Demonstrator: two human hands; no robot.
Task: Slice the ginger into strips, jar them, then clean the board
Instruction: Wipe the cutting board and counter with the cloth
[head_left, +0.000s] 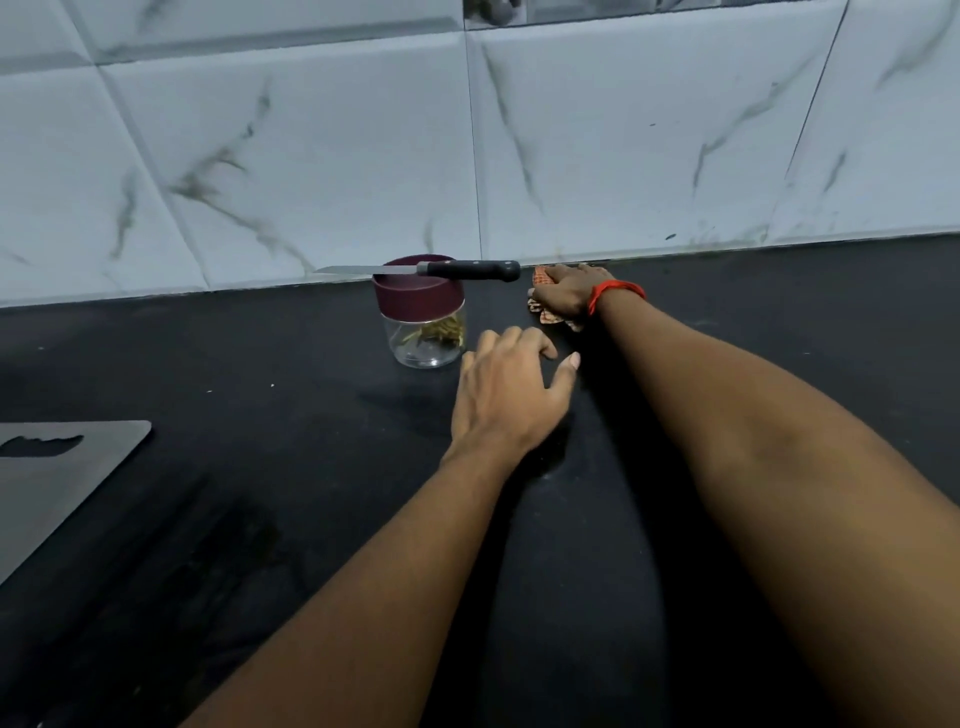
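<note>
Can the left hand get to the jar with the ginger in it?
Probably yes. The left hand is right beside the jar with nothing between them. But the knife lies across its lid and might slip off.

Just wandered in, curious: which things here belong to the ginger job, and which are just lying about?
Job: jar with ginger strips, knife resting on its lid, board, cloth under the right hand.
Just there: black counter, tiled wall, red wrist thread.
</note>
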